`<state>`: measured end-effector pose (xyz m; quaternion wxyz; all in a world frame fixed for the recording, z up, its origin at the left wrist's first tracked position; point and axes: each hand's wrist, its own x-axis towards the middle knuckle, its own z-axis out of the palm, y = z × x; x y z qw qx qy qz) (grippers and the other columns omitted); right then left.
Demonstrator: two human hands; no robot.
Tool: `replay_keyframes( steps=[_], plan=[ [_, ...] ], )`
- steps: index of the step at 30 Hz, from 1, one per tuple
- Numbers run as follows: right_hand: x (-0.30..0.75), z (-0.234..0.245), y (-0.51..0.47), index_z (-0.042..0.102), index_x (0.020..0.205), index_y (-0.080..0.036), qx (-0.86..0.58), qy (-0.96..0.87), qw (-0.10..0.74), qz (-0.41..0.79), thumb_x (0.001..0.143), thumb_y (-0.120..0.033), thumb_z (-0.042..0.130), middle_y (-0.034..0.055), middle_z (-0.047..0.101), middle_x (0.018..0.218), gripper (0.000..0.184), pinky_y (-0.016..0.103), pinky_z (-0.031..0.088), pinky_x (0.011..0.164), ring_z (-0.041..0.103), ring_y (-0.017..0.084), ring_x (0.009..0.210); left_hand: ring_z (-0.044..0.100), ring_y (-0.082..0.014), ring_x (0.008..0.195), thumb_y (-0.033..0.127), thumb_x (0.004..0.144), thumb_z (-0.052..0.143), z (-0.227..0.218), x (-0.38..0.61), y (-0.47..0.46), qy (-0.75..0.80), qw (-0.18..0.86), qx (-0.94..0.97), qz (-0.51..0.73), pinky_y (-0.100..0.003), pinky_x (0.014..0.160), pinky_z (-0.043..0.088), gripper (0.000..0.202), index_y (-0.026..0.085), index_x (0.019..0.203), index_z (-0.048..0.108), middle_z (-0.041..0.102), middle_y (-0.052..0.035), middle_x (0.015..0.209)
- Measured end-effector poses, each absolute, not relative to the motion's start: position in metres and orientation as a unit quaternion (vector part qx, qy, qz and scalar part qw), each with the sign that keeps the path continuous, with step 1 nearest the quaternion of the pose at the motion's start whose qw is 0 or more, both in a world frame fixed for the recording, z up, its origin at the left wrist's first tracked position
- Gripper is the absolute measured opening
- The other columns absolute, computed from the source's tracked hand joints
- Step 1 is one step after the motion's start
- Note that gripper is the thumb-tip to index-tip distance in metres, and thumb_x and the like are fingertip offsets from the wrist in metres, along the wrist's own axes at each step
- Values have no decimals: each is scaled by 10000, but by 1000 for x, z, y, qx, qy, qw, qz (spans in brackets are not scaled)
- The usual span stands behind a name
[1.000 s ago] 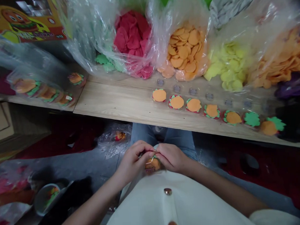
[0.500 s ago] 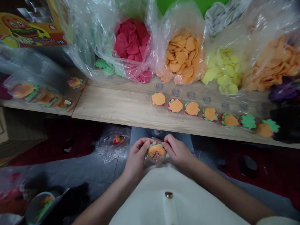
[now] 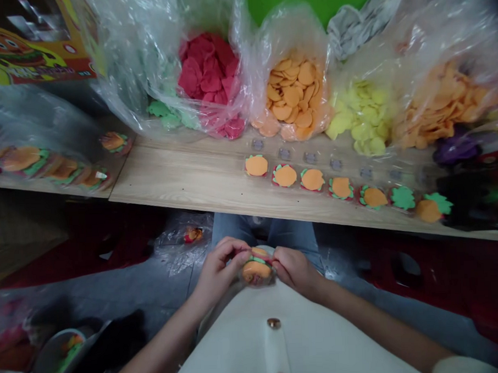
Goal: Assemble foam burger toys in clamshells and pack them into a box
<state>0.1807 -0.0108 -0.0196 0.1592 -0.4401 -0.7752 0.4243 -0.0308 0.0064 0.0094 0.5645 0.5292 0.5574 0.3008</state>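
Observation:
Between my two hands, close to my body and below the table edge, is a small clear plastic case with a toy burger [image 3: 256, 268] inside. Its orange bun and green and red layers show through the plastic. My left hand [image 3: 225, 267] pinches the left side with thumb and fingers. On the right side, my right hand [image 3: 296, 267] grips it with curled fingers. The case is tilted so that its side with the layers faces up. On the table a row of open clear cases [image 3: 285, 175] holds orange, green and red foam pieces.
Along the back stand plastic bags of red pieces [image 3: 208, 67], orange pieces [image 3: 292, 91], yellow pieces [image 3: 367, 112] and more orange pieces [image 3: 443, 104]. Packed burgers [image 3: 60, 167] lie at the left of the wooden table [image 3: 182, 173]. A bin [image 3: 60, 357] stands on the floor.
Both hands have moved slightly down toward my body with the case. The case has turned, so its layered side now shows more than its printed top. The view has shifted slightly.

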Motion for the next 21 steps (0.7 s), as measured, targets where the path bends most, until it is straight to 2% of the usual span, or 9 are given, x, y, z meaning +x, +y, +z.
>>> replay_keyframes(
  steps=[4,8,13,16,18,21],
  plan=[
    [182,-13,-2,438,747,-203,-440,-762,127,457,915,-329,284,10,500,691,260,251,326,574,438,126,623,550,-165,762,293,767,569,3,-28,6,568,582,497,302,-268,698,427,131,190,758,650,613,-42,785],
    [178,7,25,460,726,-193,-400,-819,75,404,873,-380,396,16,500,708,246,258,305,581,419,133,649,543,-156,743,294,752,586,7,-22,9,541,616,492,291,-262,688,427,129,182,742,648,602,-36,763],
    [171,19,40,484,752,-186,-324,-840,57,431,879,-297,378,15,518,706,199,254,309,580,436,126,636,535,-123,703,288,725,625,12,-17,8,497,711,397,300,-237,664,427,150,184,833,631,591,-10,748],
    [172,21,37,495,751,-188,-319,-842,43,433,860,-257,394,15,527,701,163,253,306,577,450,129,642,545,-118,697,242,657,694,9,-19,5,471,755,340,303,-233,665,430,178,176,809,627,592,-6,749],
    [173,22,33,485,727,-192,-320,-848,25,421,845,-242,404,6,517,670,151,252,288,556,438,124,613,549,-123,702,230,653,697,6,-21,3,465,760,354,285,-238,667,429,138,167,757,630,594,-14,756],
    [174,22,28,484,724,-196,-307,-860,9,407,841,-244,398,0,511,648,153,254,275,544,421,122,587,555,-138,727,242,699,656,5,-22,1,460,729,437,256,-250,678,427,99,177,775,652,602,-31,793]
  ],
)
